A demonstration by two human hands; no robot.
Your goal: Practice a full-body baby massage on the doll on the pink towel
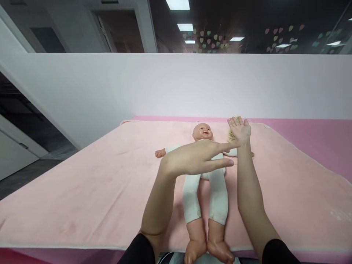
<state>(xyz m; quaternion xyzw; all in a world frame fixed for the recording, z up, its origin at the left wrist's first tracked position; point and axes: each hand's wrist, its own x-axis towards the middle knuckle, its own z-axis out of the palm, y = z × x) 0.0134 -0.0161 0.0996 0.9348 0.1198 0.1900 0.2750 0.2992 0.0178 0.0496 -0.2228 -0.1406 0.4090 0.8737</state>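
Note:
A baby doll [191, 198] in a white outfit lies on its back, its head [202, 131] at the far end and its bare feet toward me. Above its chest and belly, my left hand [199, 157] is stretched out flat, holding nothing. Its fingers reach to my right wrist and appear to touch it or overlap it. My right hand [240, 130] is raised, palm showing and fingers apart, with nothing in it. Partly hidden behind it is a pale yellow item with dark print [231, 137], its kind unclear, by the doll's outstretched arm.
A pink blanket [82, 187] covers the padded pink surface [316, 143] under the doll. A white wall [176, 84] rises behind it, with dark glass [247, 22] above. At far left are a dark floor [55, 157] and a white cabinet [16, 150].

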